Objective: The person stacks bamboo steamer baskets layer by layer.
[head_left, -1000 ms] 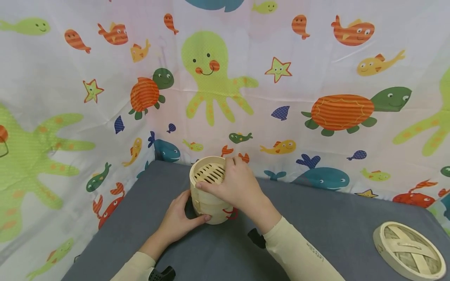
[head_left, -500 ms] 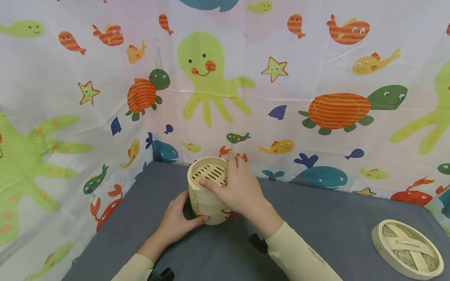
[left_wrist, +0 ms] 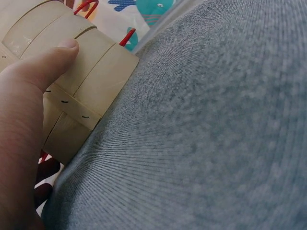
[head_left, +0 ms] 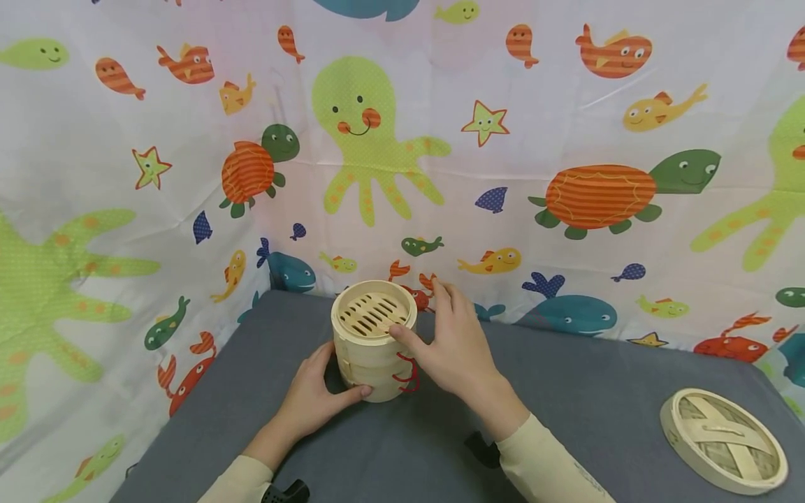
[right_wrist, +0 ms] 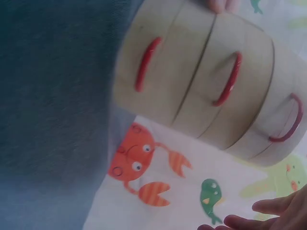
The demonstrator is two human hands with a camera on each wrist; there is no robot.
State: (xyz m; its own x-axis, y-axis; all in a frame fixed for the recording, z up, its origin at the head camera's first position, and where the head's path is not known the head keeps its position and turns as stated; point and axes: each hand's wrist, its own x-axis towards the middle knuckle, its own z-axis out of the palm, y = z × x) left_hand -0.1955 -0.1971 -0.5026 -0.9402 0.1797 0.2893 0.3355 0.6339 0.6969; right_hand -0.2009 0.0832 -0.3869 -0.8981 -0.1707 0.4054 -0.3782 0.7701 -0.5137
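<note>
Steamer stack (head_left: 375,342) inside left hand (head_left: 312,402) grip — right hand (head_left: 459,347) beside rim

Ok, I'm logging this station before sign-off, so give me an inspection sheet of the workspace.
Surface: grey cloth table top, flat.
Job's things: bamboo steamer stack, three tiers with red loop handles, upright, top tier open and slatted; woven lid lying apart at the right edge.
Clutter: nothing seen.
Hands: left hand grips the bottom tier, thumb on its wall; right hand beside the top tier, fingers straight, thumb at the rim.
Cables: nothing seen.
Surroundings: sea-animal print curtain behind and on the left.
</note>
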